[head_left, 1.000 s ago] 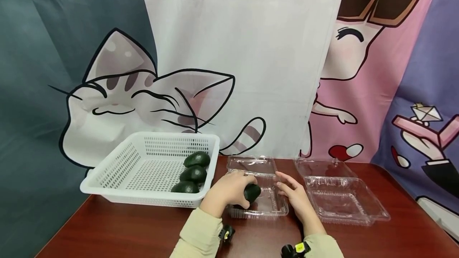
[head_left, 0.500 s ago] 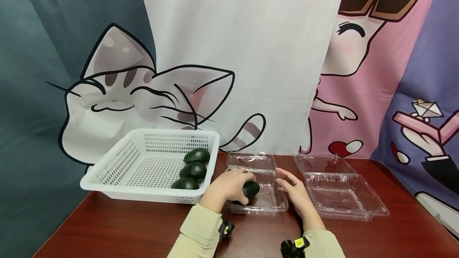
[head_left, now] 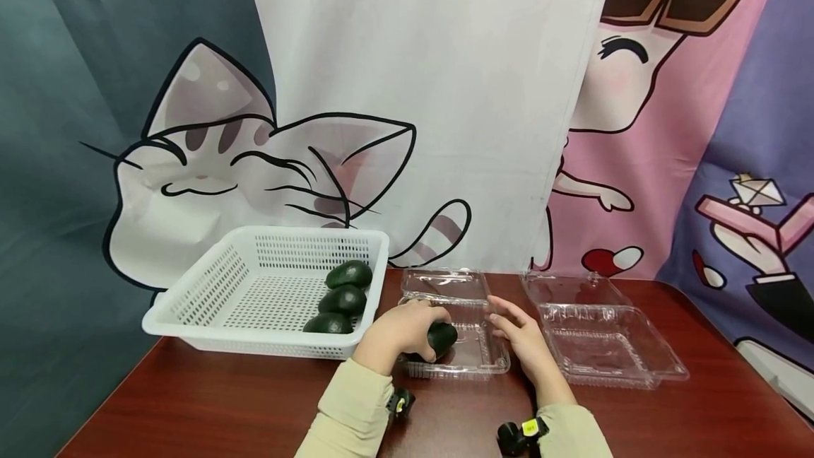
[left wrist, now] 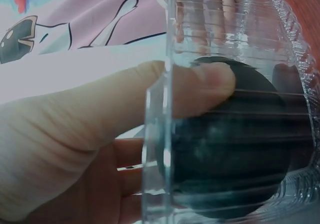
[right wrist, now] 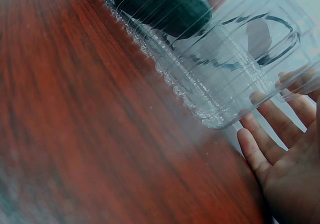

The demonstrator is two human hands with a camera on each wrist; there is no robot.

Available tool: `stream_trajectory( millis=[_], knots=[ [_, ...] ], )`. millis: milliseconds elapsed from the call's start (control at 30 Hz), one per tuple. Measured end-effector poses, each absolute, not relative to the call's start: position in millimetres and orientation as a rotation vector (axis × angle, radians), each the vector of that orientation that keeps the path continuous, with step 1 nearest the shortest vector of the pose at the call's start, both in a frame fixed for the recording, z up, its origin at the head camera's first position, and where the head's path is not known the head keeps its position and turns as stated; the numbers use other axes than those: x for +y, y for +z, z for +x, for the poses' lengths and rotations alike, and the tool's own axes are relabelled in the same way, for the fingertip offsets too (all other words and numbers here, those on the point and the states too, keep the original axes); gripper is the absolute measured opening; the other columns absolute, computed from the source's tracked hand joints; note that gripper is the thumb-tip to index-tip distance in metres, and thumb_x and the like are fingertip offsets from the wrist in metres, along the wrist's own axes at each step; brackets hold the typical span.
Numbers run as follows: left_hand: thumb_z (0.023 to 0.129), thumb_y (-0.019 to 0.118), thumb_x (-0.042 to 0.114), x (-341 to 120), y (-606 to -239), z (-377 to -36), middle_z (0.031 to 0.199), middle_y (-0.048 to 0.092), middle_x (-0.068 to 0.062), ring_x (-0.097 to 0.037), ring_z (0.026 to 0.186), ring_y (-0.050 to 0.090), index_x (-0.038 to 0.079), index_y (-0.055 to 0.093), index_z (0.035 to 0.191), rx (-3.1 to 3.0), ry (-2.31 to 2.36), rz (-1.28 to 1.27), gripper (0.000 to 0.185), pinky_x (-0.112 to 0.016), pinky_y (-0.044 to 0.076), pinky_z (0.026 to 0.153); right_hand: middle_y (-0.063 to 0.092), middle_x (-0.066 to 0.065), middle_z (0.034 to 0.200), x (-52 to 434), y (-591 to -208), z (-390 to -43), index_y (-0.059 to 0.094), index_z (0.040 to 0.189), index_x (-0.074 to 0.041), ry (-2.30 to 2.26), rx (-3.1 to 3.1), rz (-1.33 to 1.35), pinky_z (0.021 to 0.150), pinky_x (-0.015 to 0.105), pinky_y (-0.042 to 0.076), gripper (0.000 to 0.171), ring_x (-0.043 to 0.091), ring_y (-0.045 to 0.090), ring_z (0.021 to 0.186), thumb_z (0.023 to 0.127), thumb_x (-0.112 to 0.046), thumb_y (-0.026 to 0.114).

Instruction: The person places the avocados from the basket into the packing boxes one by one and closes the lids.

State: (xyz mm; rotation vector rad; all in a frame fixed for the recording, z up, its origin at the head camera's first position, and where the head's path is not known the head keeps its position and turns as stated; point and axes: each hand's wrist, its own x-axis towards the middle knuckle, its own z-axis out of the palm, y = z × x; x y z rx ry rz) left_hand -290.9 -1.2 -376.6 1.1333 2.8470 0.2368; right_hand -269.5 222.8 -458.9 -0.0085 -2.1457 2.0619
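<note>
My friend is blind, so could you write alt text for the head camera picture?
A person's left hand holds a dark avocado in an open clear plastic box; the right hand rests open beside it. A white basket with three avocados sits left.

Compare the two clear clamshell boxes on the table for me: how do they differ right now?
The near clamshell has an avocado in its tray, gripped by the left hand; the far-right clamshell holds nothing. The right hand rests open against the near clamshell's right side, while no hand touches the far-right clamshell. The far-right clamshell also looks larger. Both are transparent, ribbed and lie open with lids folded back on the table.
</note>
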Motion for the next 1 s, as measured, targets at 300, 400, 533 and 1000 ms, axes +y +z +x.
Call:
stream_trajectory(
  millis=[300, 400, 533, 1000],
  knots=[
    [0.067, 0.081, 0.024, 1.2, -373.2, -289.4, 0.109, 0.060, 0.003, -0.016, 0.099, 0.052, 0.026, 0.064, 0.115, 2.800, 0.257, 1.126, 0.051, -0.028, 0.043, 0.080, 0.053, 0.021, 0.124, 223.2, -457.2, -270.2, 0.048, 0.133, -0.001, 2.065, -2.156, -0.027, 0.077, 0.023, 0.047, 0.041, 0.005, 0.057, 0.094, 0.093, -0.009, 0.055],
    [0.067, 0.081, 0.022, 0.9, -372.4, -289.2, 0.110, 0.060, 0.003, -0.015, 0.100, 0.052, 0.026, 0.064, 0.114, 2.790, 0.271, 1.127, 0.051, -0.027, 0.043, 0.080, 0.053, 0.021, 0.125, 223.3, -456.7, -270.1, 0.047, 0.133, -0.002, 2.070, -2.164, -0.030, 0.077, 0.022, 0.047, 0.042, 0.005, 0.057, 0.095, 0.093, -0.009, 0.054],
    [0.066, 0.081, 0.021, -0.1, -372.0, -290.0, 0.109, 0.060, 0.003, -0.015, 0.099, 0.052, 0.025, 0.064, 0.114, 2.784, 0.272, 1.122, 0.051, -0.027, 0.043, 0.080, 0.052, 0.020, 0.126, 223.3, -457.0, -270.3, 0.047, 0.134, -0.002, 2.074, -2.163, -0.033, 0.077, 0.022, 0.047, 0.042, 0.005, 0.057, 0.096, 0.093, -0.010, 0.054],
    [0.068, 0.081, 0.022, -0.9, -370.5, -289.9, 0.111, 0.058, 0.001, -0.018, 0.100, 0.051, 0.022, 0.062, 0.115, 2.797, 0.265, 1.106, 0.051, -0.029, 0.044, 0.080, 0.052, 0.022, 0.124, 223.8, -459.0, -270.8, 0.049, 0.131, 0.002, 2.074, -2.101, -0.053, 0.076, 0.024, 0.049, 0.041, 0.006, 0.059, 0.093, 0.091, -0.005, 0.055]
  ],
)
